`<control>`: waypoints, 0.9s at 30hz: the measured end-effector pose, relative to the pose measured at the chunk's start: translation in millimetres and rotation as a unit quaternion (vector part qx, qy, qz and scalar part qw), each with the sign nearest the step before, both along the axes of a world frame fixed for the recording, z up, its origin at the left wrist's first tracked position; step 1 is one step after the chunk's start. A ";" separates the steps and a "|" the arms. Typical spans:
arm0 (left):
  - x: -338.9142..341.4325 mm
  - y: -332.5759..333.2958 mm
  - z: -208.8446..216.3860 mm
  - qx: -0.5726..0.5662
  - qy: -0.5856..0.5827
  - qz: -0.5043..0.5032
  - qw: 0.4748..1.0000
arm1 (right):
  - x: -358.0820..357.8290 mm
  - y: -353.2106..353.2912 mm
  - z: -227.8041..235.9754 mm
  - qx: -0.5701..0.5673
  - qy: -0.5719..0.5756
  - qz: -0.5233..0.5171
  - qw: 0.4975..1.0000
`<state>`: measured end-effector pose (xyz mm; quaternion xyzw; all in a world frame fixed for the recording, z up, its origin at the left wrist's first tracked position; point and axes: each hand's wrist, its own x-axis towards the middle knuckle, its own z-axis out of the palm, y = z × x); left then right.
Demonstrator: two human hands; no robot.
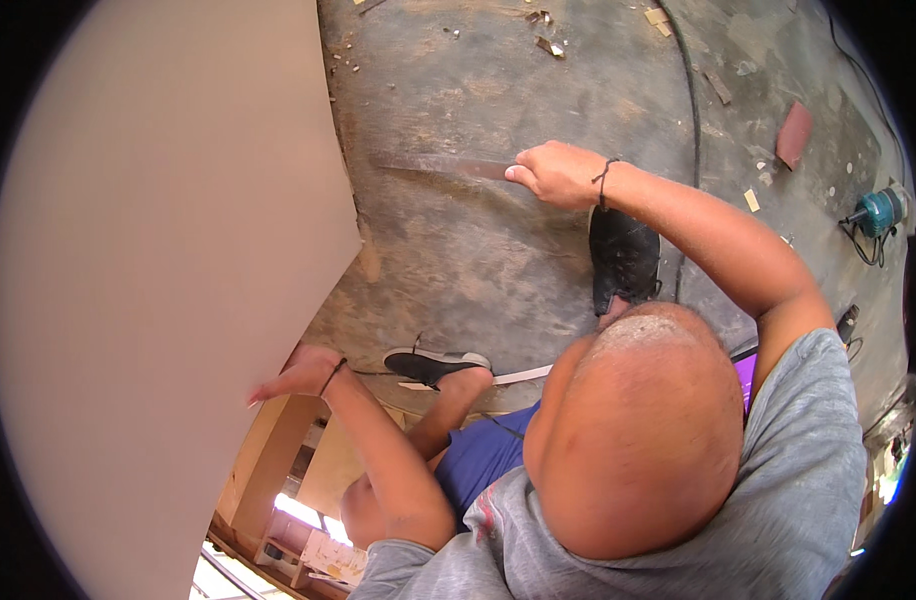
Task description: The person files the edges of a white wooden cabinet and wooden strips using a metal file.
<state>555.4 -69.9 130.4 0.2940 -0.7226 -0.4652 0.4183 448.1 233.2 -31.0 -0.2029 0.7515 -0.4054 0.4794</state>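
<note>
Grips the near end of a long, thin, flat grey-brown strip (443, 165) in the right hand (553, 175), fingers curled tightly around it. Extends leftward over a worn, stained grey floor (458, 280), ending near a large, smooth, pale pinkish-beige flat board (168, 250); unable to confirm contact there. Judged light and somewhat springy, likely to flex if pressed at the far end; material not determinable. Best held at the near end, as now, clear of the long edges in case of sharpness. Judge the board stiff, bulky and probably heavy, smooth enough to slip; best taken at two well-separated edges. Lies left of both hands, with the left hand (303, 375) at its lower slanting edge, one digit extended toward the near face; unable to tell how far closed. Lies well apart from the left hand, in the strip's case.
</note>
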 end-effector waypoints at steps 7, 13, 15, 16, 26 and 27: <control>-9.4 14.6 4.2 0.031 -0.086 0.140 0.986 | -0.4 -41.4 -1.9 0.038 0.027 0.047 0.998; -20.6 36.6 18.6 0.032 -0.129 0.219 0.967 | 4.0 -14.9 6.4 0.027 -0.010 0.066 0.997; -21.5 35.1 19.4 0.029 -0.131 0.216 0.967 | 0.9 -30.0 4.8 0.028 -0.010 0.075 0.997; -21.2 34.1 15.1 0.030 -0.126 0.202 0.971 | -6.1 -49.5 8.5 0.036 -0.013 0.079 0.996; 3.7 -6.3 -2.1 0.009 -0.101 0.193 0.976 | 10.8 -15.6 -0.6 0.040 -0.002 0.059 0.997; 5.0 -5.7 -3.2 -0.006 -0.105 0.196 0.975 | 11.5 -9.7 -4.5 0.020 -0.003 0.046 0.999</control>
